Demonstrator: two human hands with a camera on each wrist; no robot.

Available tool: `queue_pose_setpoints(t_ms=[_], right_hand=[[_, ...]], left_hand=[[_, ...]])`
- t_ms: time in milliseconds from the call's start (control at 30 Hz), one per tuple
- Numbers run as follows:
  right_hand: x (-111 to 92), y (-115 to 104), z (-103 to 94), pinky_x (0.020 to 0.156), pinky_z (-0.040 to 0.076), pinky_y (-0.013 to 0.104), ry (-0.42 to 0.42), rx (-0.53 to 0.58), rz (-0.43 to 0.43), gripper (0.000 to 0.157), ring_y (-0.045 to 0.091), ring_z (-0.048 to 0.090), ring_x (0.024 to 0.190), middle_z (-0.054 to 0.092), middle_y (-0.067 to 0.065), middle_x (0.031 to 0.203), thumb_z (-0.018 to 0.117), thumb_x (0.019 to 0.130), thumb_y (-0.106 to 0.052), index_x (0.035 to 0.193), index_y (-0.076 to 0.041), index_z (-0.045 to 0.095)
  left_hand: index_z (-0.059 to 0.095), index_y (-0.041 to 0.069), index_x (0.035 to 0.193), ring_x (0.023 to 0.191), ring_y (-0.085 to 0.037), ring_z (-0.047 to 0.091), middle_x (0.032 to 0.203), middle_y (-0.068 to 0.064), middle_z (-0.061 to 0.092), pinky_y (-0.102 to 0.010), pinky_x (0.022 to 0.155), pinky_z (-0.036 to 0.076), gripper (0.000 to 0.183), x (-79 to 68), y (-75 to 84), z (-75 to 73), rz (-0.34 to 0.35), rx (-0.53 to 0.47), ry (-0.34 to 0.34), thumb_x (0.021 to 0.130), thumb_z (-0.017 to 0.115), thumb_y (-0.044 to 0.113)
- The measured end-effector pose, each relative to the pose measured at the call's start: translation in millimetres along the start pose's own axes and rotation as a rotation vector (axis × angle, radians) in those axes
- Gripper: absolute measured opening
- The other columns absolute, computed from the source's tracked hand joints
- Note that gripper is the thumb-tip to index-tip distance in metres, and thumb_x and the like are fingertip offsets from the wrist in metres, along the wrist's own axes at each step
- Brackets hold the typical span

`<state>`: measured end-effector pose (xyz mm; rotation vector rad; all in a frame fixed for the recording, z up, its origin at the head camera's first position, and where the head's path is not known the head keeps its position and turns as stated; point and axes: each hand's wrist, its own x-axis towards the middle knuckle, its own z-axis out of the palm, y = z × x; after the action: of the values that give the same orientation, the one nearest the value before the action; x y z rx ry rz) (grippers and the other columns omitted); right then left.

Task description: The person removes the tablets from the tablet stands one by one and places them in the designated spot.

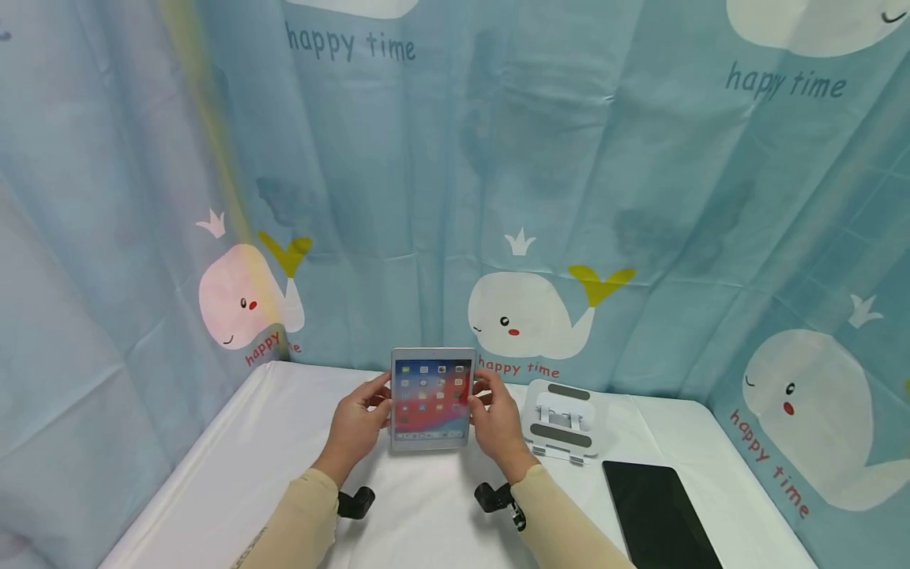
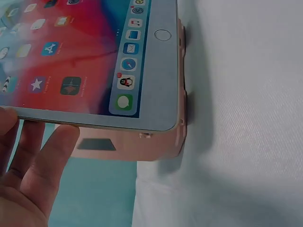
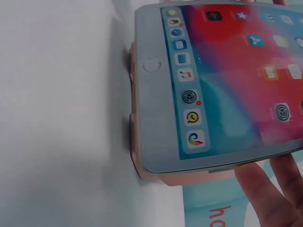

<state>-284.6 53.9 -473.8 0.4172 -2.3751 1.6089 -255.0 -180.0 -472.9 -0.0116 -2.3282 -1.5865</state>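
A tablet [image 1: 431, 399] with a white frame and a lit home screen stands face toward me, in both hands. My left hand [image 1: 358, 423] holds its left edge, and my right hand [image 1: 496, 419] holds the right edge. In the left wrist view the left fingers [image 2: 49, 165] lie along the tablet's side. Fingers [image 3: 262, 189] of the right hand touch the opposite side in the right wrist view. Behind and under the tablet shows a pale pink object [image 2: 118, 149] with a dark patch; most of it is hidden, so its kind is unclear.
Right of the right hand stands a white folding stand [image 1: 562, 415] with grey pads. A black tablet [image 1: 657, 506] lies flat near the table's right side. Behind the white-covered table [image 1: 235, 450] hangs a blue curtain [image 1: 398, 197] with whale prints.
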Motion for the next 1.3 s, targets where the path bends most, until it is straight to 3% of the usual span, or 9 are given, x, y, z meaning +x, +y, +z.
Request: queue_pose_setpoints(t_ms=[167, 400, 667, 967, 1300], right_hand=[[-2.5, -0.9, -9.5, 0.058, 0.055, 0.027, -0.009, 0.012, 0.070, 0.041, 0.020, 0.054, 0.084, 0.050, -0.002, 0.103, 0.056, 0.093, -0.010, 0.129, -0.026, 0.044], [-12.9, -2.3, -26.3, 0.058, 0.056, 0.043, -0.054, 0.121, 0.157, 0.041, 0.026, 0.058, 0.082, 0.049, 0.005, 0.102, 0.057, 0.092, -0.009, 0.127, -0.028, 0.045], [-26.6, -10.2, -44.1, 0.056, 0.056, 0.039, -0.113, 0.102, 0.220, 0.042, 0.026, 0.061, 0.081, 0.049, 0.007, 0.101, 0.059, 0.092, -0.011, 0.128, -0.029, 0.046], [-41.1, -14.5, -62.3, 0.056, 0.055, 0.042, -0.193, 0.178, 0.283, 0.042, 0.029, 0.062, 0.081, 0.049, 0.013, 0.102, 0.063, 0.090, -0.012, 0.127, -0.023, 0.046], [-54.0, -8.5, -79.0, 0.057, 0.055, 0.046, -0.263, 0.249, 0.357, 0.046, 0.031, 0.063, 0.082, 0.048, 0.017, 0.103, 0.066, 0.087, -0.012, 0.128, -0.019, 0.045]], left_hand=[[0.052, 0.028, 0.135, 0.092, -0.022, 0.054, 0.102, -0.003, 0.055, -0.030, 0.065, 0.055, 0.048, -4.6, 12.2, 1.9, -0.065, -0.021, -0.055, 0.091, 0.060, 0.012], [0.051, 0.033, 0.134, 0.090, -0.025, 0.053, 0.099, -0.005, 0.052, -0.034, 0.064, 0.056, 0.052, -12.6, 24.1, 4.9, -0.128, -0.055, -0.119, 0.089, 0.063, 0.011], [0.051, 0.033, 0.134, 0.088, -0.028, 0.056, 0.099, -0.008, 0.052, -0.035, 0.061, 0.056, 0.055, -26.5, 28.4, 9.1, -0.208, -0.103, -0.150, 0.087, 0.064, 0.007], [0.049, 0.026, 0.137, 0.086, -0.028, 0.058, 0.102, -0.012, 0.051, -0.038, 0.060, 0.056, 0.056, -42.8, 32.6, 11.6, -0.267, -0.195, -0.199, 0.087, 0.065, 0.006], [0.048, 0.019, 0.138, 0.084, -0.029, 0.061, 0.104, -0.016, 0.048, -0.044, 0.061, 0.055, 0.058, -56.8, 32.1, 13.0, -0.319, -0.340, -0.304, 0.085, 0.067, 0.006]])
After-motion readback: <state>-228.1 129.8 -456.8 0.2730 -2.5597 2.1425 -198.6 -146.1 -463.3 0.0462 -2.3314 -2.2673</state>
